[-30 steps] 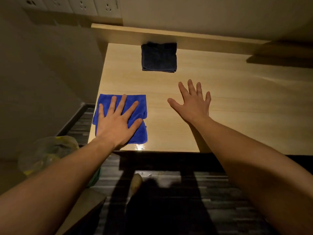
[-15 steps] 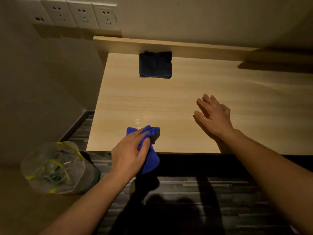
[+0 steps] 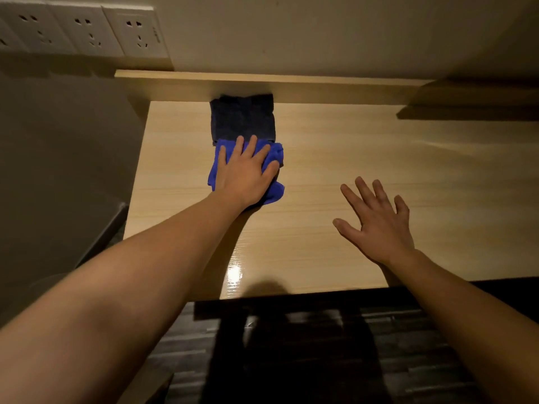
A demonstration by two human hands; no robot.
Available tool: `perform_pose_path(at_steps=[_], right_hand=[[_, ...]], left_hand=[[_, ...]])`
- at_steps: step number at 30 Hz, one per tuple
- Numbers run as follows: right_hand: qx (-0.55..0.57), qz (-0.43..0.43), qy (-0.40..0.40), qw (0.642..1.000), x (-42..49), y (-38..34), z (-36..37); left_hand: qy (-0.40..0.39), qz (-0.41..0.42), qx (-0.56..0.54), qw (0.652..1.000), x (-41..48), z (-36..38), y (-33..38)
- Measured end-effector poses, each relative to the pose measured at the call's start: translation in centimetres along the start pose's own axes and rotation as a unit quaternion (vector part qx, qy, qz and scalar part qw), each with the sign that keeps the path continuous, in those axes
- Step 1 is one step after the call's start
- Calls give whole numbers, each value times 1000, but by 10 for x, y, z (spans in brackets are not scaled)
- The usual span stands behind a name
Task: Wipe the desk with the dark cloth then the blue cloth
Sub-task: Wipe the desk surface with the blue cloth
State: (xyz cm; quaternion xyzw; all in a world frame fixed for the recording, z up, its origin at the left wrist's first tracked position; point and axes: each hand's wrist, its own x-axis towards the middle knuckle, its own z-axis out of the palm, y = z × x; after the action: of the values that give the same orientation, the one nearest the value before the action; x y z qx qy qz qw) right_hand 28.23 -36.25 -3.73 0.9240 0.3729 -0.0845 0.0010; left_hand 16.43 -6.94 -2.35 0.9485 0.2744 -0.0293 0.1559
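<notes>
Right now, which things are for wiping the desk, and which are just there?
For the job: blue cloth under the left hand, dark cloth, desk.
Just there: wall sockets, back ledge, dark floor, open right hand.

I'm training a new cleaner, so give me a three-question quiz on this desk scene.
1. True or false: the left hand presses the blue cloth flat on the desk.
2. Which cloth lies against the back ledge? A. blue B. dark
3. Fill in: the right hand holds ____.

Key: 1 true; 2 B; 3 nothing.
</notes>
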Motion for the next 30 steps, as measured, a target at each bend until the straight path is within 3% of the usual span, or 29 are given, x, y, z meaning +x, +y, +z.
perform_pose_path(at_steps=[8,30], right_hand=[[7,0,-2,1000,0,0,0],[16,-13,5,1000,0,3,1]], left_hand=[[-19,-11,97,995,-14,17,6],[0,-16,79,997,-173,58,44]])
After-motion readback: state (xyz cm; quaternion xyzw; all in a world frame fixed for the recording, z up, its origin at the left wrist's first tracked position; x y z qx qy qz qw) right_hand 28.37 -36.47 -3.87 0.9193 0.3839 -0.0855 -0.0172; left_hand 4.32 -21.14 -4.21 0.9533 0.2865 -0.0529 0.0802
